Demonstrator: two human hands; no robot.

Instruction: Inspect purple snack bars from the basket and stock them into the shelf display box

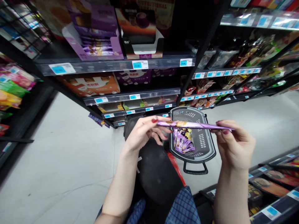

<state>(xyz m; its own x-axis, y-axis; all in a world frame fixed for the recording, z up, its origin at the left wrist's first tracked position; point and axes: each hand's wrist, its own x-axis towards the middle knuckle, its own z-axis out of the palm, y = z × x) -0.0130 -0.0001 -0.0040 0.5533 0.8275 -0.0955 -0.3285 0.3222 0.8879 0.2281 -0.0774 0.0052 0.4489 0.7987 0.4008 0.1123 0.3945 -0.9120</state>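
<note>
Both my hands hold one long flat purple snack packet (pixel 193 125) level in front of me. My left hand (pixel 142 132) pinches its left end between thumb and fingers. My right hand (pixel 233 144) pinches the right end. Below the packet a grey shopping basket (pixel 207 149) sits on the floor, with several purple packets (pixel 183 141) of the same kind lying inside.
Black store shelves with blue price tags stand ahead, holding purple boxes (pixel 95 34) and an orange box (pixel 90 84). Snack bags (pixel 11 87) fill a rack at left. Another shelf (pixel 273 183) runs at lower right. Pale floor (pixel 60 155) lies to the left.
</note>
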